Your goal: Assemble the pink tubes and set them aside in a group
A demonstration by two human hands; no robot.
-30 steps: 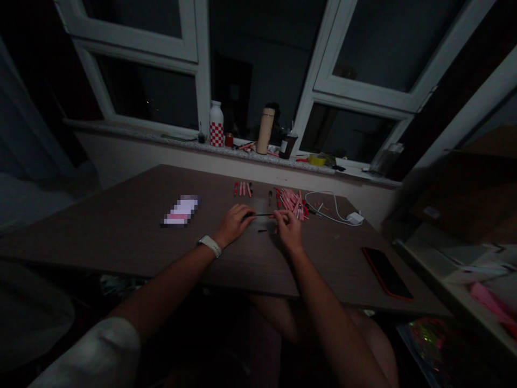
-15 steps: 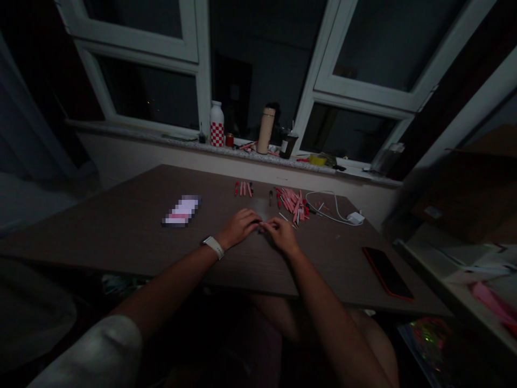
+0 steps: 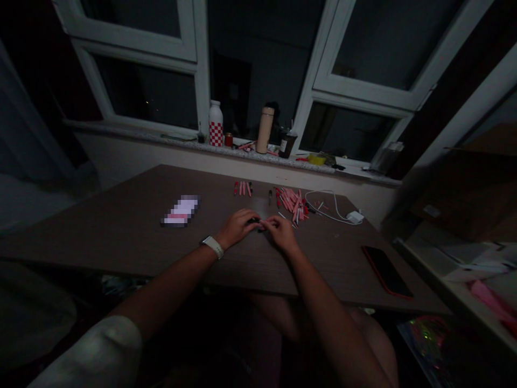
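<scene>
My left hand (image 3: 236, 227), with a white watch on its wrist, and my right hand (image 3: 280, 233) meet fingertip to fingertip over the dark wooden table (image 3: 121, 231). Both are closed in a pinch on a small dark pen part (image 3: 256, 221) between them. Just beyond my right hand lies a heap of pink and red pens (image 3: 291, 200). A few more pink pens (image 3: 243, 188) lie in a short row farther back, with one dark pen (image 3: 270, 196) beside them.
A blurred pink and white pack (image 3: 180, 210) lies left of my hands. A white charger and cable (image 3: 351, 216) sit at the right rear, a dark phone (image 3: 386, 270) near the right edge. Bottles and cups (image 3: 265, 130) stand on the windowsill.
A second ago my hands were apart with a thin dark rod stretched between them. They have since come together, and the rod no longer shows at full length.
</scene>
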